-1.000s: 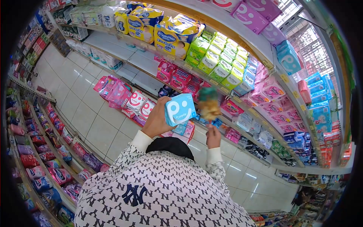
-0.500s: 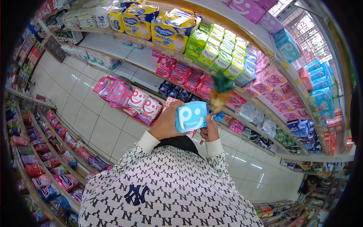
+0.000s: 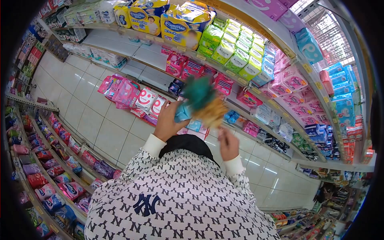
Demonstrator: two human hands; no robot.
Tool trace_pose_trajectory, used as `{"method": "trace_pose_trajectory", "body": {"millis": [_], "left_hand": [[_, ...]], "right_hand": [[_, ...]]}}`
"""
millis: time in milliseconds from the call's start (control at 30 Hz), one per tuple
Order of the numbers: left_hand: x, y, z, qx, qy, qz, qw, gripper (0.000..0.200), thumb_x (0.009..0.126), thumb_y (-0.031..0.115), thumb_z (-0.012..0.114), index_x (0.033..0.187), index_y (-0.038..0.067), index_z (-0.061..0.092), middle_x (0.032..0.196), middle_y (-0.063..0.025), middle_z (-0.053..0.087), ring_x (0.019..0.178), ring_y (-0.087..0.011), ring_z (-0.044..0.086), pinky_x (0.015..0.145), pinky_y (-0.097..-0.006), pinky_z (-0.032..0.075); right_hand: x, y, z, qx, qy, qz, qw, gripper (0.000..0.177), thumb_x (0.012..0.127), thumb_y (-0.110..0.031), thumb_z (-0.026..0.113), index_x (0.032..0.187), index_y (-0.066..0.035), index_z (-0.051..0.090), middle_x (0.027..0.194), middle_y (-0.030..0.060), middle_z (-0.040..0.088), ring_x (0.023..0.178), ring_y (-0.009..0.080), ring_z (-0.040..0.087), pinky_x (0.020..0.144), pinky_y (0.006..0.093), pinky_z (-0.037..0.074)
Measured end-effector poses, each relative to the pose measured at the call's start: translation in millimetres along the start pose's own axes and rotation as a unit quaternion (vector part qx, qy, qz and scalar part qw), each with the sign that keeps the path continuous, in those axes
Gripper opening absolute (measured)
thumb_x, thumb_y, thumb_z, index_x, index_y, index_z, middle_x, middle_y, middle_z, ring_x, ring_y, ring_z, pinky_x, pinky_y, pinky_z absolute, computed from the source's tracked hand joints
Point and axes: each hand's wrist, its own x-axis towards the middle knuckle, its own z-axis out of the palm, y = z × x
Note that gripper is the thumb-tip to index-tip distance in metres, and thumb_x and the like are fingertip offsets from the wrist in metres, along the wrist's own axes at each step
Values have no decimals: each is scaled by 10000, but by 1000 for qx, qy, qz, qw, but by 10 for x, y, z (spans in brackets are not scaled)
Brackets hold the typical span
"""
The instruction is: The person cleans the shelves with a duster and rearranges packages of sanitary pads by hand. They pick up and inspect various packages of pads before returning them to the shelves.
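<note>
**Holding a Blue Pack and a Fluffy Duster**

The left hand [image 3: 167, 125] is wrapped tight around a blue pack [image 3: 182, 113]. The pack is up in front of the chest, at 1 o'clock from that hand. The right hand [image 3: 228, 145] is closed like a fist on a thin stick, the handle of a fluffy duster [image 3: 202, 100]. Its green and tan head sits right over the pack, at 11 o'clock from the right hand.

What could go wrong? I think a hard brush from the duster could knock the pack loose, and it would drop on the floor [image 3: 84, 100]. The duster head is also near the red packs [image 3: 192, 69] at 12 o'clock — a wide swing might tip one off the shelves [image 3: 148, 60].

Most of the pack hides behind the duster, so its print cannot be read. The duster head is all smeary. The stick is too thin and blurry to follow — and the left fingers are out of sight.
</note>
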Motion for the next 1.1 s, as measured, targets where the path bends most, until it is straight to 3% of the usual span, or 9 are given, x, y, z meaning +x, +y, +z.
{"method": "trace_pose_trajectory", "body": {"millis": [67,100,233,367,467,633,767,900,1100], "left_hand": [[-12,-107,40,38,1,127,991,621,671,247,804,1189,18,550,1113,-149,636,1042,-356,589,1075,-529,332],[-2,81,-30,-25,7,7,1000,629,652,225,805,1194,29,553,1120,-138,641,1041,-325,601,1120,-535,282],[-34,64,9,-48,-17,3,999,602,650,224,812,1170,43,571,1136,-126,638,1095,-293,599,1139,-540,248],[-13,66,67,-65,8,40,997,601,647,230,816,1175,52,591,1151,-117,634,1103,-292,597,1142,-553,235],[55,186,-27,-23,-9,86,996,609,644,227,811,1206,113,604,1194,-96,619,1146,-289,583,1153,-579,196],[26,323,-65,28,-60,195,979,555,690,181,770,1219,169,601,1306,-46,559,1275,-253,495,1151,-622,137],[-6,374,13,92,-84,234,964,833,672,257,811,1412,187,434,1503,-116,351,1441,-333,208,1160,-592,75],[-70,395,75,-206,-141,-29,968,1297,630,386,895,1499,65,-13,1524,-254,148,1420,-341,212,1164,-473,169],[-63,405,226,-377,-39,-117,918,1055,655,128,850,1448,89,155,1367,-172,385,1267,-286,471,1003,-411,440]], "right_hand": [[-94,-3,77,-85,-49,-122,988,223,987,-156,521,1075,10,642,740,20,566,676,113,522,649,240,450],[-56,139,62,-50,-31,-55,997,230,985,-162,528,1058,11,661,695,7,537,635,96,494,612,237,431],[211,194,-223,10,42,197,979,213,956,-152,560,1075,-7,662,942,169,699,850,209,695,729,318,515],[-94,-297,-75,-43,-81,-38,995,270,995,-209,508,1087,2,650,938,163,703,847,151,675,726,304,507],[82,238,5,10,78,43,996,316,994,-292,533,1048,-19,683,686,3,578,572,82,473,535,248,377],[248,-29,-123,432,-46,321,841,479,974,-427,541,1299,-81,483,817,18,604,385,-3,267,346,183,149],[291,58,83,438,-28,325,838,410,956,-375,578,1262,-116,491,785,-31,526,395,2,263,355,190,156],[329,-53,134,488,38,296,820,321,945,-355,598,1146,-114,525,812,-29,565,404,18,246,353,192,148],[280,256,166,264,44,143,953,326,979,-278,562,1204,-46,514,801,17,591,479,48,384,416,215,267]]}}
